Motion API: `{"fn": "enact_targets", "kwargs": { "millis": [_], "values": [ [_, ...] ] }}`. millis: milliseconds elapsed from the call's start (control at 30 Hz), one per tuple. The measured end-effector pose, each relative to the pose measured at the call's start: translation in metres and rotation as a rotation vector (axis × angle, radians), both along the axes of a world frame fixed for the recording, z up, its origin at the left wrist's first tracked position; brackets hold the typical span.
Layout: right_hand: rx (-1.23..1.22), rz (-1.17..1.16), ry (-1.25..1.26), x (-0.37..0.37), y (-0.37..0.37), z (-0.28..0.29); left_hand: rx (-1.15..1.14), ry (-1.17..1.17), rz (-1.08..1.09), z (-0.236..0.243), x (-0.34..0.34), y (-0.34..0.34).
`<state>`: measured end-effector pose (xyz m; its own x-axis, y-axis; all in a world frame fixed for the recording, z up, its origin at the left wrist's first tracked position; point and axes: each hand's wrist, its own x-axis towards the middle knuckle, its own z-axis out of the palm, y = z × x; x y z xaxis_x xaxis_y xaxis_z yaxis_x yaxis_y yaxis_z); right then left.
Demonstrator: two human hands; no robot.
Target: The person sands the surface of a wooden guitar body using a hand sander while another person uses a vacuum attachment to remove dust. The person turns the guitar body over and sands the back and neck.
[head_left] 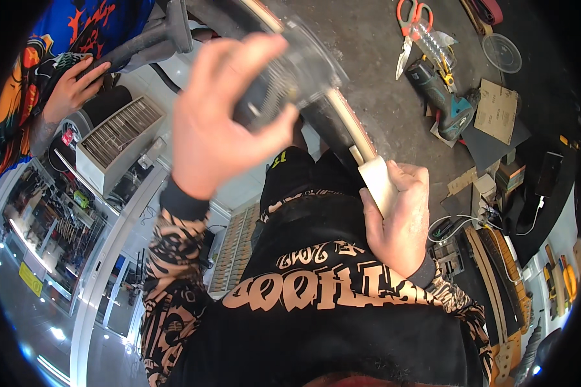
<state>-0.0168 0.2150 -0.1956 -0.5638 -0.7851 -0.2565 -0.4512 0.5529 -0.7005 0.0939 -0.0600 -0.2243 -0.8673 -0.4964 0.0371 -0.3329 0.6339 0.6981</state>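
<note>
Inspector: Largest item first.

Onlooker: A dark workbench, strewn with tools and sheets. To the person's left is a co-worker in a blue and orange patterned garment, one hand at a black tube that ends in a broad nozzle.

Inspector: Position of the workpiece?

Onlooker: A long wooden strip, pale with a reddish side, runs slantwise along the bench's edge, in front of the person. A pale block sits at its near end; whether the two are one piece, I cannot tell.

Inspector: State of the hands?

Onlooker: The left hand is wrapped round a dark tool with a clear front — fingers on one side, thumb on the other — over the strip. Both are blurred; contact between tool and wood cannot be confirmed. The right hand is clamped on the block.

Inspector: Smaller items?

Onlooker: To the right, a teal and black cordless driver lies beside a tan sandpaper sheet. Farther off are red-handled scissors, near a clear round lid.
</note>
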Motion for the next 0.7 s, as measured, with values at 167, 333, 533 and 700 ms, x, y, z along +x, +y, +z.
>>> {"fn": "enact_targets", "kwargs": {
  "millis": [167, 333, 533, 700],
  "values": [
    [-0.063, 0.043, 0.036, -0.005, 0.001, -0.006, 0.004, -0.038, -0.212, 0.012, 0.012, 0.053],
    [-0.042, 0.038, -0.005, -0.005, 0.004, -0.006, -0.029, -0.08, -0.066, 0.01, -0.009, -0.003],
    [-0.046, 0.054, -0.025, -0.007, 0.005, -0.007, -0.05, -0.042, -0.012, 0.005, -0.023, -0.056],
    [-0.042, 0.03, -0.031, -0.005, 0.009, -0.008, 0.021, -0.197, -0.11, 0.019, -0.018, -0.02]
  ]
}}
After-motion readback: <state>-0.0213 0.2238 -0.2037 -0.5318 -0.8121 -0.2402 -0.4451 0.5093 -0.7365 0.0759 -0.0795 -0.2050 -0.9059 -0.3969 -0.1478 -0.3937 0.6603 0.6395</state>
